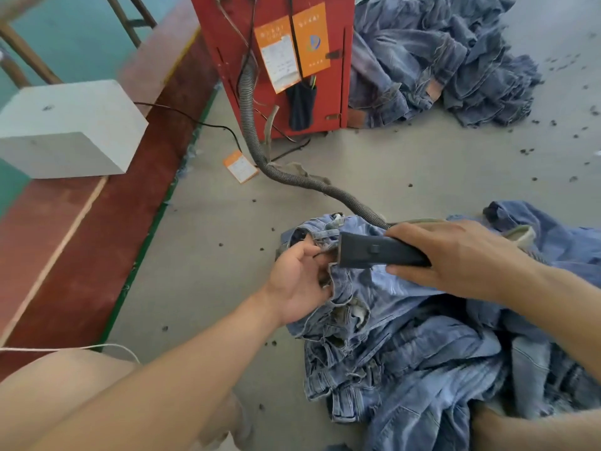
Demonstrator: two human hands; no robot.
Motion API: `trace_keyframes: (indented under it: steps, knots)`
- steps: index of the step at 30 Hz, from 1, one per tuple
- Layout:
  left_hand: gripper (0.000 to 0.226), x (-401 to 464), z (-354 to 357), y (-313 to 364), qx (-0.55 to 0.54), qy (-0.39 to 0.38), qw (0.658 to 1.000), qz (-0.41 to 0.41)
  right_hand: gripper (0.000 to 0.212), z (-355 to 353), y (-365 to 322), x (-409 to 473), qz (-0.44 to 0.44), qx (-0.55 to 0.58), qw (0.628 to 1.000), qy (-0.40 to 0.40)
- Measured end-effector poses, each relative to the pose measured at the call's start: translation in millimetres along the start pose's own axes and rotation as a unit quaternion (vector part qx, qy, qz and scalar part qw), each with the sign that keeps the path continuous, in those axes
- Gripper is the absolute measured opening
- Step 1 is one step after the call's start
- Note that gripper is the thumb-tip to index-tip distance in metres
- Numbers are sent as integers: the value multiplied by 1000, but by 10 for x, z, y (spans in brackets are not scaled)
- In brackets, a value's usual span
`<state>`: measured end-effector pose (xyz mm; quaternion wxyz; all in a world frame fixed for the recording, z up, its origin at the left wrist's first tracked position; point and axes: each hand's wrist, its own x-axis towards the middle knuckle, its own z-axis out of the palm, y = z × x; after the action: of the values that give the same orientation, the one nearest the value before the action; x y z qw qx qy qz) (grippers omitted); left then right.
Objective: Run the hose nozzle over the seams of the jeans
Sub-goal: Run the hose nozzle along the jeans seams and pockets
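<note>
The grey floor [406,164] bears two jeans heaps [422,346], a red machine [227,34], a white block [70,125].

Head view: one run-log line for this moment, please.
right hand grips nozzle | left hand holds jeans edge | nozzle mouth at bunched seam | hose to red machine
</note>
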<state>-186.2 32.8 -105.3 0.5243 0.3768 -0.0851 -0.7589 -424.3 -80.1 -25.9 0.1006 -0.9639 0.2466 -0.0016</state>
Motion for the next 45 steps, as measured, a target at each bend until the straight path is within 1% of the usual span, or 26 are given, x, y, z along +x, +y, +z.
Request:
trace_keyframes:
  steps: [3,5,7,9,11,13,14,15,19,21,22,24,26,27,28,31,32,33,34,37,38,39,40,43,44,45]
  knots:
    - [42,1,-9,-76,27,-26,999,-26,49,30,-188,163,30,-10,997,71]
    - [43,4,-19,-106,37,-42,998,-31,49,-31,-187,211,67,36,990,122]
    - [52,6,-39,-87,35,-41,998,-32,39,-129,-84,180,104,82,981,142]
    - [58,0,-57,-51,32,-40,998,-32,29,-237,-7,97,130,96,981,108]
    - [64,-8,-56,-36,36,-49,998,-33,32,-259,-57,39,130,73,988,24]
    - [66,-12,-55,-64,24,-71,996,-39,36,-189,-207,60,108,41,992,-51]
    - [67,-15,-61,-87,17,-81,996,-44,34,-135,-270,99,99,35,993,-57]
    - [70,-23,-70,-111,16,-86,995,-46,34,-91,-312,142,99,44,993,-44]
    - [71,-46,-104,-141,58,-96,993,-42,35,-127,-150,181,183,105,976,59]
    - [71,-50,-98,-128,66,-85,994,-29,33,-220,15,78,203,131,967,74]
    - [72,-51,-91,-122,68,-77,994,-25,29,-255,49,25,198,146,968,58]
    - [75,-51,-74,-118,66,-76,995,-21,20,-249,-36,0,168,155,973,-9]
    - [79,-55,-60,-135,60,-86,994,-20,21,-124,-178,50,140,131,980,-60]
    - [80,-51,-62,-139,56,-88,994,-22,22,-58,-241,94,132,115,983,-56]
    - [82,-49,-71,-135,52,-87,995,-24,24,-16,-280,138,135,109,984,-32]
    - [84,-43,-114,-92,57,-88,994,-26,28,-65,-190,178,185,139,969,89]
    - [84,-41,-120,-76,63,-87,994,-22,28,-117,-109,155,199,150,962,112]
    - [85,-34,-122,-65,66,-86,994,-19,28,-172,-25,118,203,161,960,107]
    - [85,-28,-121,-62,69,-85,994,-18,26,-214,33,74,198,171,962,79]
    - [88,-23,-96,-87,76,-93,992,-25,22,-152,-18,57,163,189,967,-54]
    - [88,-20,-91,-98,78,-95,992,-30,22,-73,-57,95,152,185,968,-71]
    - [87,-14,-86,-107,80,-98,991,-35,23,-2,-94,154,143,179,971,-62]
    - [86,-11,-84,-111,83,-100,991,-38,23,41,-117,217,142,182,972,-32]
    - [82,-16,-93,-97,104,-104,988,-38,21,-13,-35,313,182,238,951,82]
    - [81,-16,-94,-87,109,-100,988,-35,22,-58,41,293,194,241,946,94]
    - [80,-11,-94,-77,108,-94,989,-33,23,-97,123,252,200,235,948,81]
